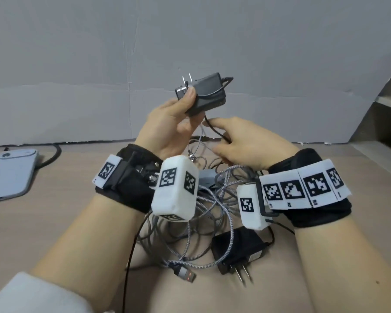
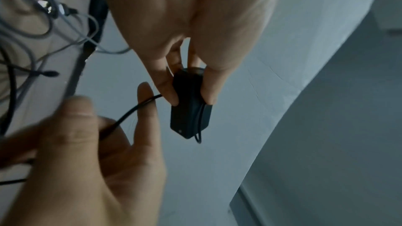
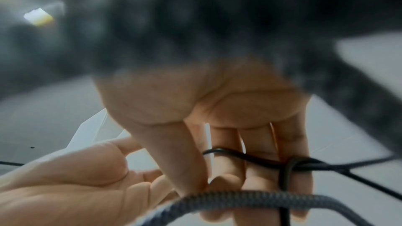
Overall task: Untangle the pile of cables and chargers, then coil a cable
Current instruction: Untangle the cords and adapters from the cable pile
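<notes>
Head view is evenly lit, soft light, barely any shadows, pretty sharp, with wide-angle bending near the edges. Left wrist view is dimmer and bluish, and the right hand (image 2: pixel 71 152) near the lens is smeared. Right wrist view is worst: a dark blurry mass fills the top, with the braided cable (image 3: pixel 250 200) soft.

black charger (image 1: pixel 202 93) raised, cable pile (image 1: pixel 203 199) tangled

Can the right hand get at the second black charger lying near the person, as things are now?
Probably not at once: the right hand is busy with the thin black cord of the lifted charger. The second charger lies under braided cable loops.
</notes>
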Demonstrator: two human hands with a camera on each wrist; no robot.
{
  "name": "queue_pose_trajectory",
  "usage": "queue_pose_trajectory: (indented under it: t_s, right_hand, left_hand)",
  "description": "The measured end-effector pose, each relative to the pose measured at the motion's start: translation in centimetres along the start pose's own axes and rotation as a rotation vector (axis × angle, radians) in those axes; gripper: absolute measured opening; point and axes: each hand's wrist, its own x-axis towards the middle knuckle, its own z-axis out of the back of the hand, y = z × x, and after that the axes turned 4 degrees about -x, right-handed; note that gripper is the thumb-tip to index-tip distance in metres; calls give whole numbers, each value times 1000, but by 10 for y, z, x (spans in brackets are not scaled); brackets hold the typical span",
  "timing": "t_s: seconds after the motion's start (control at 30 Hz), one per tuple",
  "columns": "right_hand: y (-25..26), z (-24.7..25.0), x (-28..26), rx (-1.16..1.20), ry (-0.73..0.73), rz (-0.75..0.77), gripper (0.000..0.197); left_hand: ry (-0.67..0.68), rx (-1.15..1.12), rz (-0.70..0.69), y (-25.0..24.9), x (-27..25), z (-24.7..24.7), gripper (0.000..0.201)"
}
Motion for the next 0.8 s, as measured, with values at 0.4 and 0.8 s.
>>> queue_pose_trajectory:
  t_s: [0.4,0.8]
  right_hand:
    - [12,10,-11,-57,-142,95,40]
    - [2,16,-5,-128,-401,54,43]
  left_hand:
    - [-141,550,-271,9,0,6,28]
    - [44,964,-255,1,-4,7,26]
